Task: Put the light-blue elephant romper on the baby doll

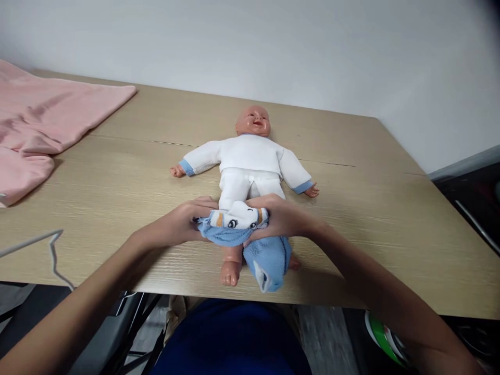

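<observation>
A baby doll (253, 122) lies face up on the wooden table, dressed in a white top (250, 152) with blue cuffs and white trousers. Over its lower legs is a blue and white cloth garment (269, 255) with printed eyes, bunched up at one end. My left hand (182, 221) grips the left edge of the bunched cloth, fingers closed. My right hand (283, 216) pinches the cloth's right edge at the doll's shins. One bare foot (230, 272) shows below the cloth; the other is mostly hidden.
A pink cloth (58, 109) is spread over the table's left back part. A white wire hanger (52, 242) lies at the left front edge. A wall (234, 47) stands behind the table (371, 224). Below the right front edge is a green and white round object (380, 333).
</observation>
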Demonstrator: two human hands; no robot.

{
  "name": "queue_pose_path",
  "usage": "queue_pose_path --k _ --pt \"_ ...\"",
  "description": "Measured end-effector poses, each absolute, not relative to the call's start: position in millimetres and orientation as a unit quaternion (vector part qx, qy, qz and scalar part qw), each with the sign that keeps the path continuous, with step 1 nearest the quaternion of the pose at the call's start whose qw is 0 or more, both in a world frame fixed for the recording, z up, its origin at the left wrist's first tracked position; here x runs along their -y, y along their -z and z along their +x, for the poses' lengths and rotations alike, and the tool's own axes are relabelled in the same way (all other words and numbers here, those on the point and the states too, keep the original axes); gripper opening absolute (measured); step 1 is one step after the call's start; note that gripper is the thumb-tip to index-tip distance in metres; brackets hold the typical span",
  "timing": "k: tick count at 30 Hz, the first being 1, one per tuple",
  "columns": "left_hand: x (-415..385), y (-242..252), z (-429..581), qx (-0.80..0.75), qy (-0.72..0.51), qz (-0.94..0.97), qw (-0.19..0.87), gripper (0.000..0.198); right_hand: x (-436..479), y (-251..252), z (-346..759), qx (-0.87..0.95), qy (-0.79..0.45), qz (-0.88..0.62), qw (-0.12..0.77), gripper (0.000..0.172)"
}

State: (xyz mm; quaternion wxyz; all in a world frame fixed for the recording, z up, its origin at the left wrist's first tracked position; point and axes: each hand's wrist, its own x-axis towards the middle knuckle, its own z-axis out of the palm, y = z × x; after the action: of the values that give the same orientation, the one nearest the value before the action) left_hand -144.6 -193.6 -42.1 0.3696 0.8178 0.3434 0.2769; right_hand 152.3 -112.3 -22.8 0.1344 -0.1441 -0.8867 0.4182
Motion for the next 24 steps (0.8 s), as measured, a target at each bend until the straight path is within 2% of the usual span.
queue_pose_path --k 3,5,8,12,18,21,22,24 --pt "197 41 -153 -0.389 -0.262 0.766 0.439 0.037 122 9 163 0.899 -0.375 -0.185 0.130 0.044" --pt "202 41 -160 -0.414 -0.264 0.726 0.481 0.044 133 0 177 0.899 -0.349 -0.230 0.131 0.042" --pt "208 42 -170 -0.427 -0.280 0.688 0.516 0.042 147 -10 200 0.872 -0.386 -0.282 0.106 0.034" --pt "208 40 -174 -0.424 -0.326 0.695 0.480 0.022 160 -11 217 0.836 -0.473 -0.233 0.154 0.027" --pt "202 36 -170 -0.459 -0.355 0.699 0.417 0.025 167 3 212 0.705 -0.622 -0.177 0.292 0.019" --pt "199 25 -165 -0.438 -0.371 0.718 0.395 0.021 163 3 205 0.719 -0.578 -0.195 0.332 0.014" --pt "198 18 -161 -0.428 -0.378 0.726 0.383 0.025 162 2 203 0.734 -0.552 -0.205 0.338 0.014" --pt "194 2 -146 -0.406 -0.380 0.746 0.367 0.046 159 -3 200 0.760 -0.512 -0.220 0.335 0.013"
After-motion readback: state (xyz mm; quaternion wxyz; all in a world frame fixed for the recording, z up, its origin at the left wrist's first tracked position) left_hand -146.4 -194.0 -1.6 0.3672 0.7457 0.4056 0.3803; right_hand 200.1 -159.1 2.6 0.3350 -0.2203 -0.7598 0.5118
